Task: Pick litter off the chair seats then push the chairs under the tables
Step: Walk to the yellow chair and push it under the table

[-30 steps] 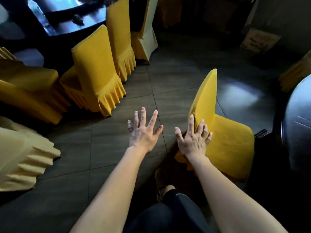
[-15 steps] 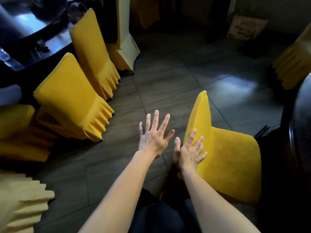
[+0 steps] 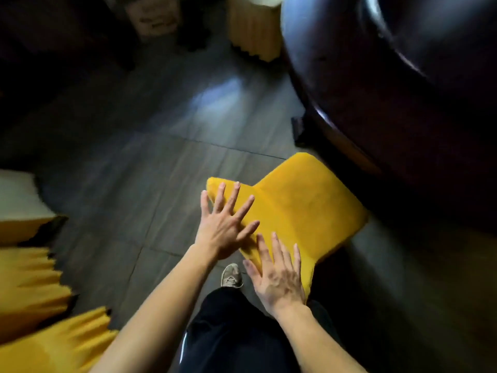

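Left hand [image 3: 224, 227] now joins right hand [image 3: 279, 281] on the chair [image 3: 304, 211] back; earlier it hovered clear. Fingers [image 3: 243, 210] of both lie straight and spread, grasping nothing, palms flat to push the seat toward the desk [image 3: 390, 117]. Seat corner reaches the desk rim. Chair legs are hidden; blur masks any litter.
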The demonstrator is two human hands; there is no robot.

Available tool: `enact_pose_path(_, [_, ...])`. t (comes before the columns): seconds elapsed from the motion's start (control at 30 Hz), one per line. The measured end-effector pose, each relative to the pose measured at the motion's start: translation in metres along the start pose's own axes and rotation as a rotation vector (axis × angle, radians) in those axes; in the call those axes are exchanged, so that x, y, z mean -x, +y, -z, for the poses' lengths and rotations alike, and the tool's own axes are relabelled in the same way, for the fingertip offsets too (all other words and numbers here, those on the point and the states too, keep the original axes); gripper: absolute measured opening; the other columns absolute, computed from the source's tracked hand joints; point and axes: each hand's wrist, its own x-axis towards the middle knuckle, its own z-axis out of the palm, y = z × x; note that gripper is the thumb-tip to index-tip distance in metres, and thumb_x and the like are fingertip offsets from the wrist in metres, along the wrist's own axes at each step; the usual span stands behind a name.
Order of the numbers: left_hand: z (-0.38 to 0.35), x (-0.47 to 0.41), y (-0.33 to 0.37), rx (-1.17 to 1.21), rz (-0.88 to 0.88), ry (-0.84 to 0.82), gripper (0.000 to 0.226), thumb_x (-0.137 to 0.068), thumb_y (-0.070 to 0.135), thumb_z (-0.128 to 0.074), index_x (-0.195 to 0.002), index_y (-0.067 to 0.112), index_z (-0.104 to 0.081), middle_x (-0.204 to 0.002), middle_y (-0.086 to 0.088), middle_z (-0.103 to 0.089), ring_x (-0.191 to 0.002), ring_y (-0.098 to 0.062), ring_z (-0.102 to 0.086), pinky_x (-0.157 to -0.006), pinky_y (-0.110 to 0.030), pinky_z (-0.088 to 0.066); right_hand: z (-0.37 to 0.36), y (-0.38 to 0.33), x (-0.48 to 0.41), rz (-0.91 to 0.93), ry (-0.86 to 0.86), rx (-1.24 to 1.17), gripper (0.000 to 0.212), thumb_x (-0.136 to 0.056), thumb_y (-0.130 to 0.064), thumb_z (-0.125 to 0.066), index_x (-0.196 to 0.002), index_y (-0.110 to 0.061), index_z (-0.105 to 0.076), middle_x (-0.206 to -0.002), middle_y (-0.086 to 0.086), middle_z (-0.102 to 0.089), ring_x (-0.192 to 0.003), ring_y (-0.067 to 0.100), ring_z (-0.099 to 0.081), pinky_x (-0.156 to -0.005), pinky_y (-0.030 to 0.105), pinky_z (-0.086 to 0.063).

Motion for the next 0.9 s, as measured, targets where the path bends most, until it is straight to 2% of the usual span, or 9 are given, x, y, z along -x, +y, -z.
enact_pose_path(0.07, [0.000, -0.005, -0.015, -0.071, -0.173, 0.028, 0.083, -0.095, 0.074, -0.006, -0.143, 0.029, -0.056, -0.164, -0.010, -0.033, -0.153, -0.040, -0.023, -0.116, -0.075, -0.004, -0.002, -0.002, 0.004, 0.003, 0.002, 0.049, 0.069, -0.102, -0.065, -0.029, -0.149, -0.020, -0.052, -0.147, 0.020, -0.056, -0.129, 0.034, -0.060, -0.118, 0.058, -0.022])
enact_pose_path(0.13, [0.005, -0.008, -0.029, -0.093, -0.308, 0.059, 0.083, -0.096, 0.074, -0.010, -0.130, 0.024, -0.067, -0.160, -0.011, -0.042, -0.151, -0.038, -0.030, -0.116, -0.076, -0.004, -0.004, -0.003, 0.003, -0.004, 0.007, 0.090, 0.070, -0.101, -0.066, -0.029, -0.148, -0.019, -0.053, -0.145, 0.021, -0.058, -0.127, 0.034, -0.061, -0.118, 0.059, -0.022])
enact_pose_path(0.33, [0.009, -0.017, -0.042, -0.097, -0.452, 0.090, 0.080, -0.096, 0.074, -0.018, -0.126, 0.021, -0.069, -0.156, -0.013, -0.047, -0.149, -0.037, -0.034, -0.118, -0.072, -0.007, -0.009, -0.003, 0.005, -0.131, 0.050, 0.148, 0.073, -0.094, -0.068, -0.039, -0.144, -0.018, -0.058, -0.142, 0.023, -0.060, -0.125, 0.036, -0.062, -0.115, 0.059, -0.031])
enact_pose_path(0.5, [0.007, -0.025, -0.039, -0.086, -0.469, 0.120, 0.077, -0.096, 0.073, -0.022, -0.130, 0.021, -0.067, -0.152, -0.012, -0.052, -0.146, -0.039, -0.040, -0.119, -0.070, -0.011, -0.007, -0.012, 0.003, -0.341, 0.078, 0.146, 0.084, -0.086, -0.075, -0.042, -0.145, -0.018, -0.057, -0.144, 0.025, -0.056, -0.131, 0.039, -0.055, -0.117, 0.062, -0.030])
enact_pose_path(0.6, [0.002, -0.021, -0.041, -0.056, -0.437, 0.166, 0.077, -0.097, 0.073, -0.023, -0.128, 0.019, -0.069, -0.147, -0.011, -0.057, -0.144, -0.039, -0.043, -0.119, -0.068, -0.013, -0.010, -0.030, 0.001, -0.505, 0.144, 0.129, 0.075, -0.089, -0.067, -0.041, -0.142, -0.017, -0.060, -0.143, 0.027, -0.056, -0.131, 0.041, -0.054, -0.118, 0.064, -0.025])
enact_pose_path(0.67, [-0.012, -0.019, -0.043, -0.071, -0.500, 0.205, 0.079, -0.096, 0.074, -0.021, -0.128, 0.020, -0.068, -0.147, -0.010, -0.058, -0.144, -0.038, -0.043, -0.119, -0.068, -0.012, -0.028, -0.049, 0.002, -0.606, 0.249, 0.144, 0.067, -0.092, -0.057, -0.040, -0.141, -0.017, -0.061, -0.144, 0.027, -0.056, -0.131, 0.043, -0.054, -0.118, 0.066, -0.024])
enact_pose_path(0.73, [-0.007, -0.024, -0.044, -0.063, -0.459, 0.223, 0.079, -0.096, 0.075, -0.021, -0.127, 0.021, -0.069, -0.147, -0.009, -0.058, -0.144, -0.038, -0.044, -0.119, -0.068, -0.012, -0.027, -0.061, -0.010, -0.632, 0.308, 0.137, 0.063, -0.092, -0.053, -0.040, -0.139, -0.018, -0.062, -0.143, 0.026, -0.057, -0.132, 0.041, -0.054, -0.119, 0.066, -0.020])
enact_pose_path(0.83, [-0.011, -0.020, -0.044, -0.057, -0.484, 0.302, 0.076, -0.096, 0.073, -0.024, -0.122, 0.020, -0.071, -0.145, -0.009, -0.060, -0.142, -0.038, -0.045, -0.118, -0.070, -0.012, -0.034, -0.075, -0.019, -0.734, 0.400, 0.140, 0.065, -0.090, -0.056, -0.039, -0.135, -0.018, -0.066, -0.142, 0.023, -0.060, -0.133, 0.038, -0.053, -0.121, 0.064, -0.017])
enact_pose_path(0.9, [-0.011, -0.022, -0.048, -0.031, -0.500, 0.323, 0.072, -0.097, 0.070, -0.026, -0.118, 0.020, -0.074, -0.142, -0.008, -0.062, -0.142, -0.038, -0.046, -0.118, -0.071, -0.012, -0.036, -0.080, -0.024, -0.796, 0.380, 0.134, 0.068, -0.089, -0.060, -0.035, -0.133, -0.019, -0.067, -0.141, 0.020, -0.062, -0.134, 0.037, -0.052, -0.122, 0.063, -0.013])
